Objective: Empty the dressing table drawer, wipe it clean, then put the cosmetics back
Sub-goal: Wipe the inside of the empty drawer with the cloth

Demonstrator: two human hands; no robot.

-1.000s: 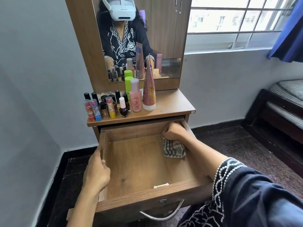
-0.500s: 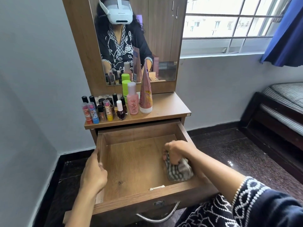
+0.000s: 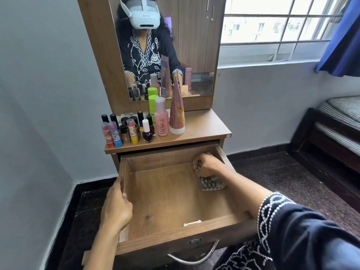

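Right hand [image 3: 207,166] clenches the striped cloth [image 3: 211,183] against the drawer [image 3: 175,233] floor, hard by the right wall near the back corner. Left hand [image 3: 116,207] grips the left rim. Bare wood spreads between them. Cosmetics [image 3: 144,125] stand on the worktop [image 3: 202,127] beyond.

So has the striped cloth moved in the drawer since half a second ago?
Yes. The striped cloth has gone from near the drawer front back toward the rear right corner.

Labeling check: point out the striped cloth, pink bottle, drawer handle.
striped cloth [image 3: 212,184]: head view, lower folded part.
pink bottle [image 3: 162,125]: head view, label.
drawer handle [image 3: 194,259]: head view, metal bar's middle.
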